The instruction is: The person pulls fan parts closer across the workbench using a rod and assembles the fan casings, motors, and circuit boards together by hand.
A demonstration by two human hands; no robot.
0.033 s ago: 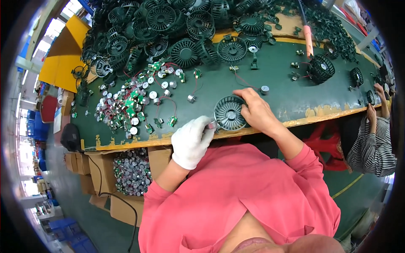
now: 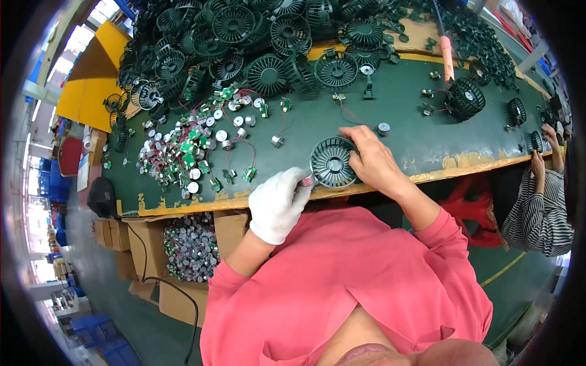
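At the front edge of the green table, a dark round fan housing (image 2: 334, 162) with radial ribs faces up. My bare right hand (image 2: 375, 160) grips its right rim, thumb and fingers closed around the edge. On the other side, my left hand (image 2: 278, 204) in a white knit glove pinches a small silver motor (image 2: 307, 181) against the housing's lower left rim. Part of that motor is hidden by the glove. Beyond the right hand lies a loose silver motor (image 2: 383, 129) with a red wire leading to a small board (image 2: 339, 97).
A heap of motors with green boards (image 2: 189, 143) lies left on the table (image 2: 305, 125). Dark fan housings (image 2: 235, 27) pile up at the back. Below stands a carton (image 2: 146, 244) near more motors. At right, another person's hands (image 2: 538, 165) hold a dark part.
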